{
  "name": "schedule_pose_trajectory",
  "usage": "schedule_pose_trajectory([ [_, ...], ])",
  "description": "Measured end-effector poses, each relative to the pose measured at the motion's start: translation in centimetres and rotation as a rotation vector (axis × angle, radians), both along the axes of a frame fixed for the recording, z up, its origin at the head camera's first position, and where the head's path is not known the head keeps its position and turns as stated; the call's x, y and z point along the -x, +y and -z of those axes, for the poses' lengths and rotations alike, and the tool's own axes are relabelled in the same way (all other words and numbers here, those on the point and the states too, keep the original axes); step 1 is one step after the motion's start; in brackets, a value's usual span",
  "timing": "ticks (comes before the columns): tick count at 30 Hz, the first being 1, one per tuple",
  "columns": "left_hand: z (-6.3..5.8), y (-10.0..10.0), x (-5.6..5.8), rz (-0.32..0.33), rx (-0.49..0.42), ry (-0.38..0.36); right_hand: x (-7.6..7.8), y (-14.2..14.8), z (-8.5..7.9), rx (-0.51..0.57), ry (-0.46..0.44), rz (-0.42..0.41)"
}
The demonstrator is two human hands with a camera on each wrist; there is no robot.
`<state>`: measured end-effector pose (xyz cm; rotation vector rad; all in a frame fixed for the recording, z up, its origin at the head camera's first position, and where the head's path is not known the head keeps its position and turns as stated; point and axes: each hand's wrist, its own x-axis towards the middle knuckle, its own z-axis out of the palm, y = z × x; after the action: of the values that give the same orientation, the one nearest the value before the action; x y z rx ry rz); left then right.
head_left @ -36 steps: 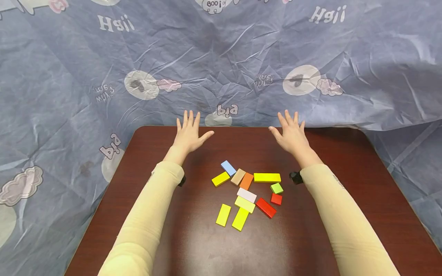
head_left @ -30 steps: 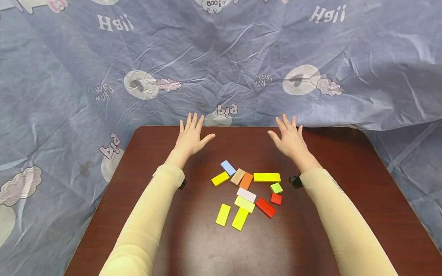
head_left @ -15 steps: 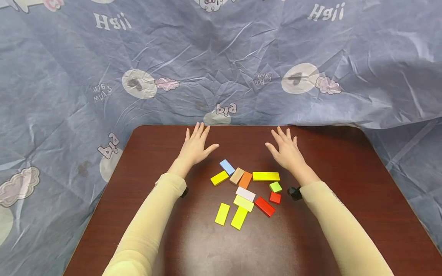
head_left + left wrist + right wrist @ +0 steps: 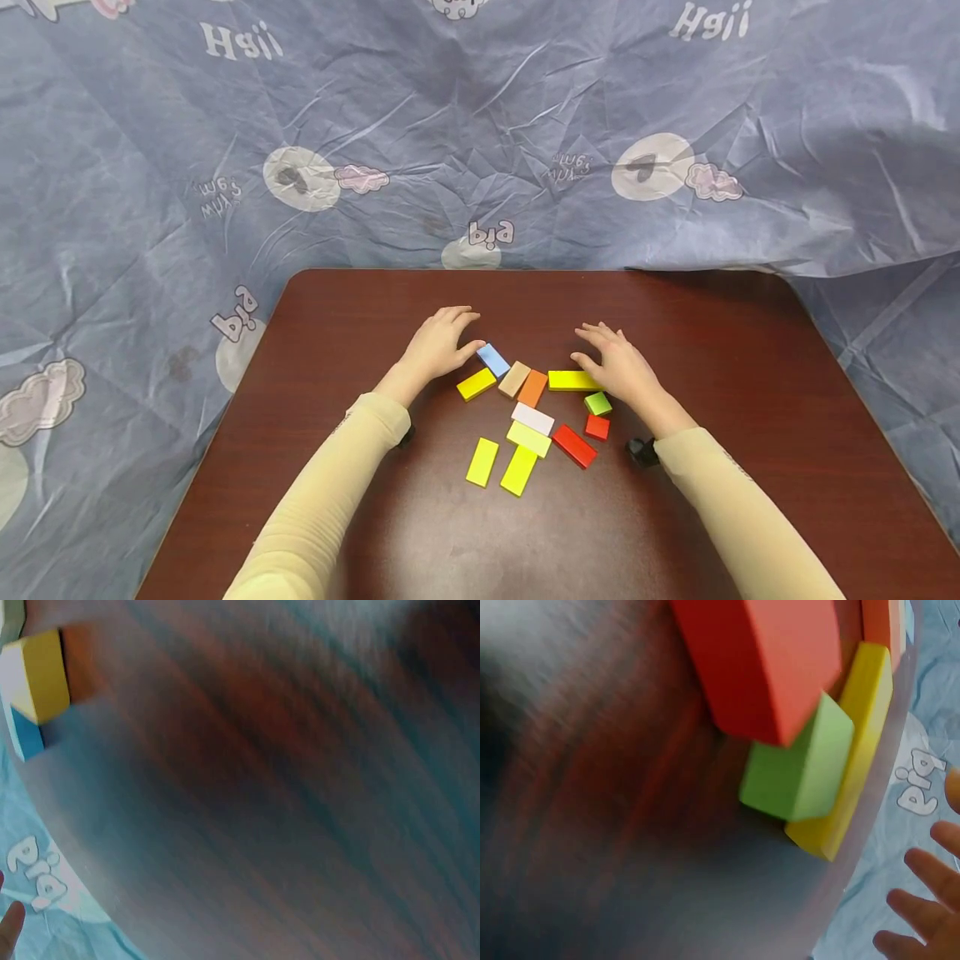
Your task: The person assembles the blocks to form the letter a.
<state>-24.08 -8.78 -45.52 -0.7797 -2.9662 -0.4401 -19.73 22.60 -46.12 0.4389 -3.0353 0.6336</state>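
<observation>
My left hand (image 4: pixel 438 343) hovers over the table with relaxed fingers, its thumb tip beside a blue block (image 4: pixel 493 360). Whether the thumb touches that block I cannot tell. A yellow block (image 4: pixel 476 384) lies just below it, and both also show in the left wrist view. My right hand (image 4: pixel 621 365), fingers spread and holding nothing, covers the right end of a long yellow block (image 4: pixel 572 381). Near its wrist are a small green block (image 4: pixel 597 404) and a small red block (image 4: pixel 597 427). In the right wrist view its fingers (image 4: pixel 926 874) appear beyond the blocks.
Between the hands lie a tan block (image 4: pixel 514 380), an orange block (image 4: pixel 533 389) and a pale pink block (image 4: pixel 533 418). Closer in are a longer red block (image 4: pixel 574 447) and several yellow blocks (image 4: pixel 482 462). The dark brown table (image 4: pixel 420 542) ends at a grey-blue printed cloth (image 4: pixel 480 108).
Both hands have drawn back from the table's far edge toward the blocks and inward, their spread fingers relaxing. The blocks stay in the same arrangement.
</observation>
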Motion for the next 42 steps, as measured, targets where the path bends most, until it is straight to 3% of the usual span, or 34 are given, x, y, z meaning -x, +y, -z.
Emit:
schedule_pose_trajectory([
  [8,1.1,1.5,-0.5,0.063,0.003,-0.019,-1.4,-0.2,1.0,0.009,-0.014,-0.043],
  [19,2.1,4.1,-1.7,0.155,-0.015,-0.055,-2.0,-0.1,2.0,-0.004,-0.028,-0.061],
  [27,2.5,5.5,-2.2,0.102,0.008,-0.128,-1.9,-0.1,2.3,-0.012,-0.028,-0.063],
  [36,3.2,5.9,-2.4,0.095,0.058,-0.121,-2.0,-0.1,2.4,-0.011,-0.040,-0.065],
  [42,3.0,6.3,-2.9,0.035,0.069,-0.137,-1.9,0.1,2.5,-0.007,-0.044,-0.070],
])
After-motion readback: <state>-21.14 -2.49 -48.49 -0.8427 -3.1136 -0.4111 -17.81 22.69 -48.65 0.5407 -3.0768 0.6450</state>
